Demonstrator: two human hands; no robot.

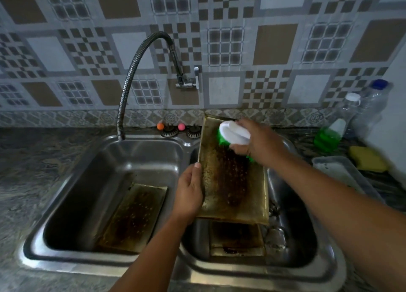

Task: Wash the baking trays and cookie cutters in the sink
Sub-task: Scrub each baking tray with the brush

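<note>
Head view: left hand [190, 190] grips baking tray [237, 188] over sink [140, 155]; right hand [256, 141] holds brush [234, 135] on it.

One baking tray [235, 182] is up out of the water, tilted over the right basin of the sink [66, 204], brassy at the rim and burnt dark down its middle with pale specks. Its left edge sits in the left hand's grip [190, 193]; its far end is under the scrub brush [234, 135], white on top with green bristles, which the right hand's grip [257, 140] is pressing down. Directly below it, a second tray [237, 239] lies in the right basin. Left of the left grip, a third tray [134, 217] leans in the left basin, equally scorched.
</note>
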